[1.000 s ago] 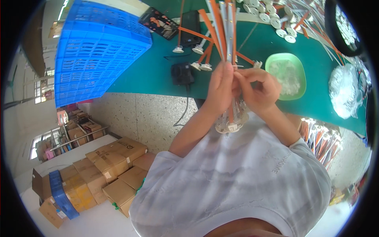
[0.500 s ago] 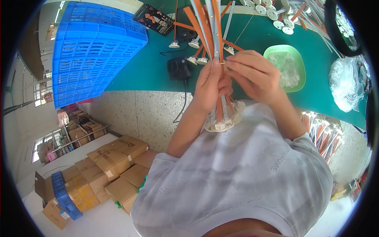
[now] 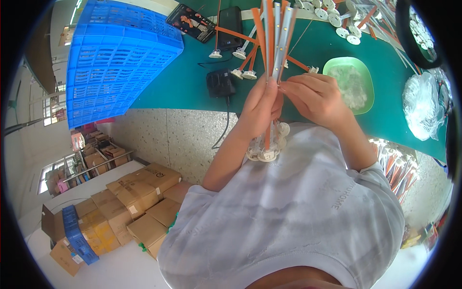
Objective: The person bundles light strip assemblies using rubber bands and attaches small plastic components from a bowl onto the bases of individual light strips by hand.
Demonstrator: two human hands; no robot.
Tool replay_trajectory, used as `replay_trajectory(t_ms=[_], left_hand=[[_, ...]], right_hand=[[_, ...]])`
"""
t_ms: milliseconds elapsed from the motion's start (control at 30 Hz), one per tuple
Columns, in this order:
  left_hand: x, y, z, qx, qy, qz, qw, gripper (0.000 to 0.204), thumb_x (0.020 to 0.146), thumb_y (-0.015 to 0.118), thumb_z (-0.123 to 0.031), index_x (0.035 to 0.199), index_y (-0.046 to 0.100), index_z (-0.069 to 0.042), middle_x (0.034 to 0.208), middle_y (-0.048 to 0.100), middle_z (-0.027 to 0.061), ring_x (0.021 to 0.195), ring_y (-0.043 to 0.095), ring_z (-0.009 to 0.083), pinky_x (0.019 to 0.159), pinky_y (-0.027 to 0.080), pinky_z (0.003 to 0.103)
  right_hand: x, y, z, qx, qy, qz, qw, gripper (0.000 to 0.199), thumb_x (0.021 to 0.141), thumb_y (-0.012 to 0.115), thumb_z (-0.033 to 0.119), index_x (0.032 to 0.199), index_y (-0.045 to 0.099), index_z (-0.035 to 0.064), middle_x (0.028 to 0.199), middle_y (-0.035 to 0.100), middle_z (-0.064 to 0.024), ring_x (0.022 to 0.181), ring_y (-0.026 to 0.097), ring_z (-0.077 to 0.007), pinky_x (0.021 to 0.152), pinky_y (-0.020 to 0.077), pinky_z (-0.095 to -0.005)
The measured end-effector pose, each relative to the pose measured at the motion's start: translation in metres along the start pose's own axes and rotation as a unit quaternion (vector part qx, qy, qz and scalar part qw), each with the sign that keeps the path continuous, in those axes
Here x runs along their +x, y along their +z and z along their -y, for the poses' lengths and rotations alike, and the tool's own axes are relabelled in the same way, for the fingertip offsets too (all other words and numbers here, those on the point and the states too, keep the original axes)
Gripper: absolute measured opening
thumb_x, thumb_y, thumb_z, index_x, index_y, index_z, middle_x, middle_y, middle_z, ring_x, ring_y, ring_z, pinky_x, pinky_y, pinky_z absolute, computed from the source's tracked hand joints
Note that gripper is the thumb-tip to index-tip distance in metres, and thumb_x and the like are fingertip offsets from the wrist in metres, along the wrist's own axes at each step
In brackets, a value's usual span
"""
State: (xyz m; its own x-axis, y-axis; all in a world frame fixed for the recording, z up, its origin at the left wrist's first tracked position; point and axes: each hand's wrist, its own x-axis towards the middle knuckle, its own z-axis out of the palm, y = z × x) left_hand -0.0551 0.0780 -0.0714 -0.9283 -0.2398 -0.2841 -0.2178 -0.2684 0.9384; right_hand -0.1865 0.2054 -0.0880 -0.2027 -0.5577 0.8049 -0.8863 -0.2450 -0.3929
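Note:
My left hand [image 3: 260, 108] grips a bundle of long orange and white strips [image 3: 273, 33] that stand upright, with round white bases [image 3: 265, 148] hanging below my fist against my shirt. My right hand [image 3: 315, 94] touches the bundle from the right, fingertips pinching at the strips just above my left thumb. More strips with white round ends [image 3: 243, 72] lie on the green table [image 3: 192, 77] just beyond my hands.
A blue plastic crate [image 3: 115, 58] stands at the table's left. A black adapter with a cable [image 3: 220, 83], a black box [image 3: 230, 21], a green bowl of small white parts [image 3: 350, 83] and a clear plastic bag [image 3: 423, 103] sit on the table. Cardboard boxes [image 3: 139, 197] are stacked on the floor.
Both hands have lifted the bundle up and away from my chest. The right hand has shifted from beside the bases to the strips above the left thumb.

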Motion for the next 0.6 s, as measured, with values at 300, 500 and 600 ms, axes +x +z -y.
replay_trajectory(t_ms=[300, 500, 600], left_hand=[[-0.002, 0.003, -0.002, 0.194, 0.065, -0.029, 0.978, 0.028, 0.105, 0.038, -0.024, 0.102, 0.046, 0.003, 0.059, 0.051, 0.0098, 0.051, 0.052, 0.0188, 0.049, 0.038, 0.033], [-0.003, 0.012, -0.009, 0.252, 0.124, -0.082, 0.956, 0.026, 0.103, 0.041, -0.023, 0.097, 0.048, 0.001, 0.063, 0.056, 0.0164, 0.057, 0.059, 0.0336, 0.054, 0.043, 0.039], [-0.006, 0.014, -0.007, 0.393, 0.214, -0.096, 0.889, 0.023, 0.099, 0.045, -0.023, 0.095, 0.050, -0.001, 0.068, 0.060, 0.0197, 0.068, 0.062, 0.0421, 0.059, 0.047, 0.046]], right_hand=[[-0.007, 0.004, 0.008, 0.041, 0.061, 0.072, 0.995, 0.010, 0.077, 0.066, 0.000, 0.083, 0.058, 0.0000, 0.065, 0.057, -0.0098, 0.053, 0.058, -0.0293, 0.049, 0.0482, -0.0375], [-0.016, 0.021, 0.015, 0.241, 0.308, 0.032, 0.920, 0.009, 0.085, 0.057, 0.005, 0.077, 0.057, 0.0015, 0.058, 0.055, -0.0077, 0.044, 0.052, -0.0218, 0.042, 0.0426, -0.0340], [-0.032, 0.026, 0.007, 0.632, 0.513, -0.006, 0.581, 0.018, 0.090, 0.052, 0.014, 0.078, 0.059, 0.0020, 0.055, 0.053, -0.0040, 0.040, 0.044, -0.0152, 0.037, 0.0342, -0.0290]])
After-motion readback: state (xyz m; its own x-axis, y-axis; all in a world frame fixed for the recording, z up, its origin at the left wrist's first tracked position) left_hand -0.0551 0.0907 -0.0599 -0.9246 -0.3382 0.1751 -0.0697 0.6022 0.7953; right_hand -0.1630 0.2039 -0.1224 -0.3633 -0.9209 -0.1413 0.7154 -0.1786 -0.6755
